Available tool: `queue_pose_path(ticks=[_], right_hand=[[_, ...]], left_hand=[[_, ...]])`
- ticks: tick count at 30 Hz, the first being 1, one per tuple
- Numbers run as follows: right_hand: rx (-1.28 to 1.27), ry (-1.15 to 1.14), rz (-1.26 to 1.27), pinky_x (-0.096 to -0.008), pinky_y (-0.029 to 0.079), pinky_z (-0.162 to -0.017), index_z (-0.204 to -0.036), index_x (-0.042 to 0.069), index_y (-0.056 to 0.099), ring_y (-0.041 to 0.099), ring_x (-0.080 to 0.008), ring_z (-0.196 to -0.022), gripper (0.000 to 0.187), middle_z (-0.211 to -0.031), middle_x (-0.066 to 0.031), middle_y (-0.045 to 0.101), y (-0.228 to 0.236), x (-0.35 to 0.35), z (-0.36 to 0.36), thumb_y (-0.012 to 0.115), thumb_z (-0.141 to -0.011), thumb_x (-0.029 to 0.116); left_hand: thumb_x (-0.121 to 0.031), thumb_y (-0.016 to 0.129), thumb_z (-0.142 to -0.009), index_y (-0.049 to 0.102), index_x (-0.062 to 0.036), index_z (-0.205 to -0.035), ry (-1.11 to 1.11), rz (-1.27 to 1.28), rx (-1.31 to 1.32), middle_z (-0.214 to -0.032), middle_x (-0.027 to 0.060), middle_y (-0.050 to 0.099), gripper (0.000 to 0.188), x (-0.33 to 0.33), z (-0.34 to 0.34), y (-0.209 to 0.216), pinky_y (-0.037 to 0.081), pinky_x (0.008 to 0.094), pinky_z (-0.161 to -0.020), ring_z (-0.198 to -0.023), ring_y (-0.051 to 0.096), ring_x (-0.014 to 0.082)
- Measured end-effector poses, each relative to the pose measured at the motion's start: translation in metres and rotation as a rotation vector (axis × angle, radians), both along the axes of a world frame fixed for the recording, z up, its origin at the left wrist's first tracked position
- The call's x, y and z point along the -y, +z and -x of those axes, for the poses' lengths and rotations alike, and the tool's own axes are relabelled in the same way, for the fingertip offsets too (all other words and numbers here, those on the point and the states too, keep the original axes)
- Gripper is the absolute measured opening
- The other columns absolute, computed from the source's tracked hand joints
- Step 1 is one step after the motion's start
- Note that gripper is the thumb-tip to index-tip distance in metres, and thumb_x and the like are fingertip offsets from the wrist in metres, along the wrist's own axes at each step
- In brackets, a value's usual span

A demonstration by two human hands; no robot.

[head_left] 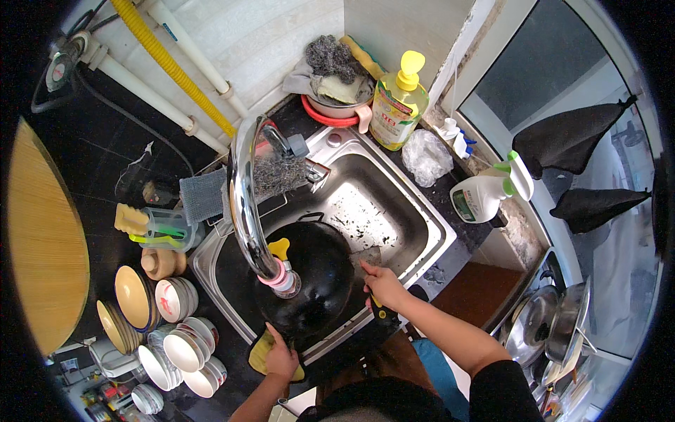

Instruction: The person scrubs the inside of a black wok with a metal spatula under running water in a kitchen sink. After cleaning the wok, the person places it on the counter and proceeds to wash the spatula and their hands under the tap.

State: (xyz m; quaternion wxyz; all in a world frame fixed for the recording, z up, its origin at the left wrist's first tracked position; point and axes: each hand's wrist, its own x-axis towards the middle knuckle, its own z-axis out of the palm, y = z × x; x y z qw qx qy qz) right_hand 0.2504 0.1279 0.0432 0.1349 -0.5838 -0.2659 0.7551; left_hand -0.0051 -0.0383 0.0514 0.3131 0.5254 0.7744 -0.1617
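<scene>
A black wok (320,281) with a loop handle lies in the left part of the steel sink (430,243). I cannot tell which face of it is up. My left hand (281,359) is closed on a yellow cloth (261,354) at the wok's near edge, index finger stretched toward the rim. My right hand (385,287) grips a scraper (383,309) with a black and yellow handle. Its flat metal blade lies at the wok's right side, index finger extended along it. Dark flakes (362,224) are scattered over the sink floor.
A curved chrome faucet (242,190) arches over the wok. Stacked bowls (186,350) and plates (133,299) stand left of the sink. Behind it are a yellow soap bottle (397,109), a spray bottle (485,193) and a basin of scrubbers (337,105). Pot lids (527,316) stand at right.
</scene>
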Motion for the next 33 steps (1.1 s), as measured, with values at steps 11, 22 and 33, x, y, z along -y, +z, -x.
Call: queue_pose_path(ticks=[11, 22, 33], right_hand=[[-0.114, -0.046, 0.218, -0.0354, 0.044, -0.042, -0.131, 0.012, 0.032, 0.048, -0.0195, -0.046, 0.049, -0.064, -0.0066, 0.047, 0.001, -0.050, -0.012, 0.040, -0.084, 0.006], [-0.144, -0.047, 0.229, -0.0366, 0.044, -0.042, -0.124, 0.009, 0.038, 0.049, -0.0215, -0.047, 0.037, -0.061, -0.0083, 0.047, -0.030, -0.076, -0.008, 0.038, -0.087, 0.009], [-0.104, 0.050, 0.202, -0.0352, 0.044, -0.041, -0.122, 0.000, 0.040, 0.050, -0.0205, -0.049, 0.036, -0.063, -0.0094, 0.048, -0.055, -0.104, 0.001, 0.039, -0.087, 0.012]], left_hand=[[-0.012, 0.057, -0.068, -0.012, 0.0015, -0.132, 0.011, -0.020, 0.037, -0.068, 0.0229, 0.057, 0.095, 0.002, 0.004, -0.007, 0.045, 0.0438, -0.051, -0.056, 0.055, 0.0364], [-0.015, 0.058, -0.067, -0.009, 0.0015, -0.132, -0.007, 0.009, 0.010, -0.071, 0.0226, 0.057, 0.096, 0.002, 0.005, -0.011, 0.046, 0.0435, -0.052, -0.057, 0.056, 0.0361], [-0.014, 0.058, -0.066, -0.009, 0.0024, -0.132, -0.062, -0.069, 0.043, -0.074, 0.0219, 0.057, 0.095, 0.004, 0.007, -0.013, 0.046, 0.0427, -0.053, -0.058, 0.056, 0.0348]])
